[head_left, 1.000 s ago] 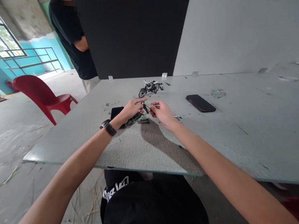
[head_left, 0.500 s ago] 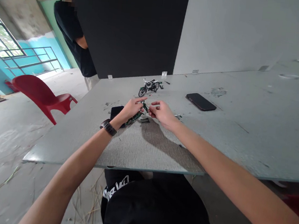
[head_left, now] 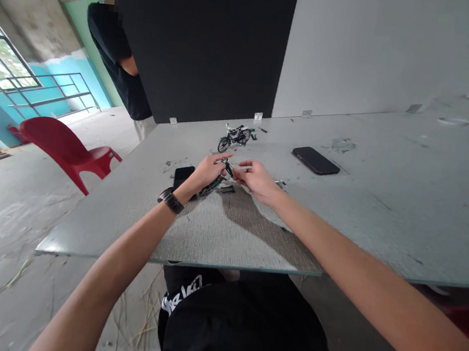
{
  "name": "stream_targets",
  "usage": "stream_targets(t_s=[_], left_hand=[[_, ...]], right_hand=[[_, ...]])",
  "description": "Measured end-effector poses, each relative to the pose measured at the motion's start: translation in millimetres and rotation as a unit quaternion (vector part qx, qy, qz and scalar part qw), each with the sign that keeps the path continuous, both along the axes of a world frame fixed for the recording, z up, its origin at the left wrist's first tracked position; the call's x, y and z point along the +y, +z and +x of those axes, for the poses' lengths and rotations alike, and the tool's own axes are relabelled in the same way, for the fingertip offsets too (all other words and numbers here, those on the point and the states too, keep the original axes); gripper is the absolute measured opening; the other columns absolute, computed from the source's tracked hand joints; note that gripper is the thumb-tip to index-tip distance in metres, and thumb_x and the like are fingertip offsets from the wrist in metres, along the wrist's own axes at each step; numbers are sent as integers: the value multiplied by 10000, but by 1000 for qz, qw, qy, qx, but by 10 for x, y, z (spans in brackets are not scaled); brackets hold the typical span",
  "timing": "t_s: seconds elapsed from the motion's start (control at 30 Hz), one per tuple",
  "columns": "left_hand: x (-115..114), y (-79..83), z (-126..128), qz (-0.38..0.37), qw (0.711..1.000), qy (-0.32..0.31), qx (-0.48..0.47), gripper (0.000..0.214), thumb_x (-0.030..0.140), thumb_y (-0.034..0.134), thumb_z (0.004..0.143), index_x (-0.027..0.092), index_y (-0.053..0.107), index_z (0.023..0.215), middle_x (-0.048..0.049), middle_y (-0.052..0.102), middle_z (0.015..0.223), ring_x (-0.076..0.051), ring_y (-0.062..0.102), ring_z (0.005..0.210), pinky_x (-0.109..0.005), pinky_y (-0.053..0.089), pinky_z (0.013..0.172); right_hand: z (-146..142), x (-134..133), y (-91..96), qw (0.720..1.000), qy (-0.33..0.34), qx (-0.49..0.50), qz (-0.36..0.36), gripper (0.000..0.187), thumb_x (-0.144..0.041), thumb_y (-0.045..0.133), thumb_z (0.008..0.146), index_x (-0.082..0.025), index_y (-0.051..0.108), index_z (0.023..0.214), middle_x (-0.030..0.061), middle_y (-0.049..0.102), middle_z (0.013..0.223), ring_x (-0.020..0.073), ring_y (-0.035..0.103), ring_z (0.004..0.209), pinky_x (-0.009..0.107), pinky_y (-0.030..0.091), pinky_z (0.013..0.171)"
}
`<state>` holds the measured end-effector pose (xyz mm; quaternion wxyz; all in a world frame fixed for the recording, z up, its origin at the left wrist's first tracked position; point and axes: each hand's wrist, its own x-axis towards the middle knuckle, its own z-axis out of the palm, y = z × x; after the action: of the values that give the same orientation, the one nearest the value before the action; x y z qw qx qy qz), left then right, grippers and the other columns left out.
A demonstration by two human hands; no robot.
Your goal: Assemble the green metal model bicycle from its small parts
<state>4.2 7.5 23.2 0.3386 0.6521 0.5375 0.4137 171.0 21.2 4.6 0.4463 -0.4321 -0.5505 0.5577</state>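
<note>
While a dark watch (head_left: 171, 199) rings its wrist and a flat dark piece (head_left: 228, 189) lies just right of it, the left hand (head_left: 208, 171) is clamped on a green model part (head_left: 212, 186) at the table (head_left: 380, 224). The right hand (head_left: 255, 179) is at that part's right end, fingertips bunched; whether they grip anything I cannot tell. Farther off come a phone (head_left: 315, 160), a model two-wheeler (head_left: 235, 137), then a black panel (head_left: 214, 50) partly hiding a person (head_left: 110, 37).

That's a dark-green model piece (head_left: 229, 169), shiny in spots. It sits tilted in the left hand (head_left: 210, 171), partly hidden.
</note>
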Motion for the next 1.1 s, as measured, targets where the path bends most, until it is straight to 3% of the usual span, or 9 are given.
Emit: stream_targets(t_s=[0.3,0.53,0.77,1.1], left_hand=[[68,-42,-34,23,999,-5,40,543,111,458,836,182,668,1331,-44,707,827,-115,600,697,-218,434,694],[62,-33,-31,23,998,-15,61,507,130,448,840,206,695,1276,-39,695,807,-135,622,725,-234,448,707],[42,-20,-36,41,996,-13,78,497,127,437,838,208,703,1249,-44,715,848,-146,653,786,-237,474,756],[19,-2,-30,27,995,4,94,507,135,440,842,236,707,1261,-28,712,805,-150,649,767,-248,463,741]], right_hand=[[-7,27,20,998,48,31,-15,92,-228,592,964,-227,504,936,38,656,785,130,575,628,268,471,536],[5,19,25,999,20,-27,7,203,-124,675,849,-207,537,972,25,616,778,150,586,670,298,472,593],[-44,66,-46,997,-41,-43,47,208,-185,680,909,-223,494,996,24,644,775,172,675,699,338,568,706],[-39,19,30,999,-1,45,-30,215,-142,677,883,-229,511,988,31,657,763,157,644,697,283,563,638]])
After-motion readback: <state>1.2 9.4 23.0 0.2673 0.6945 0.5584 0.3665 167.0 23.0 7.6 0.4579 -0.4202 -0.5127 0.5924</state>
